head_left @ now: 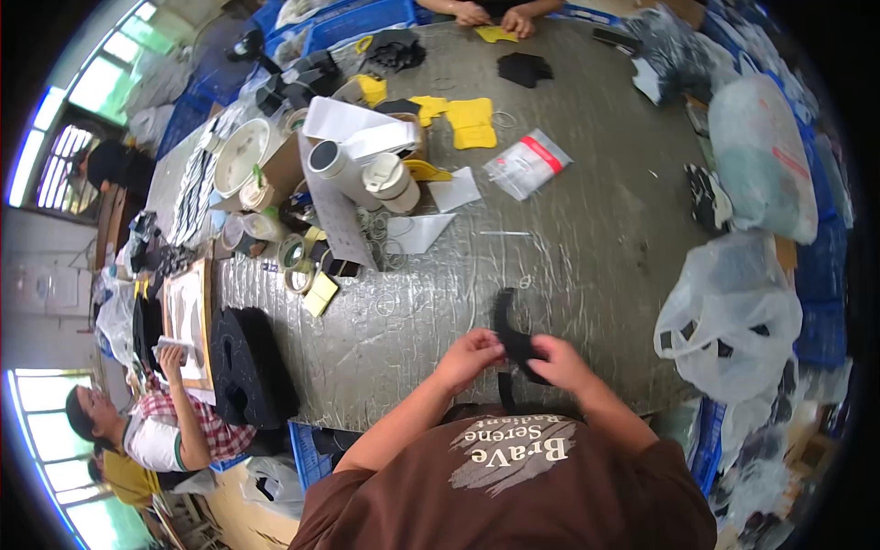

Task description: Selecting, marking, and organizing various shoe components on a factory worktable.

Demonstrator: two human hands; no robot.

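A black, curved piece of soft-looking sheet material (519,346) is between my hands, just above the near edge of the table. My right hand (561,363) grips its right side, fingers closed over it. At its left edge, my left hand (471,359) pinches with thumb and fingertips. One narrow end (503,304) of the piece points away from me toward the table's middle. Below my hands, a short black strip (506,391) hangs or lies close to my shirt; whether it joins the held piece I cannot tell.
The grey table (587,229) holds a cardboard box with paper and cups, yellow cut pieces (471,123), a clear plastic packet (528,165) and tape rolls. Plastic bags (731,316) line the right edge. A co-worker's hands (496,16) handle a yellow piece opposite; another person sits left.
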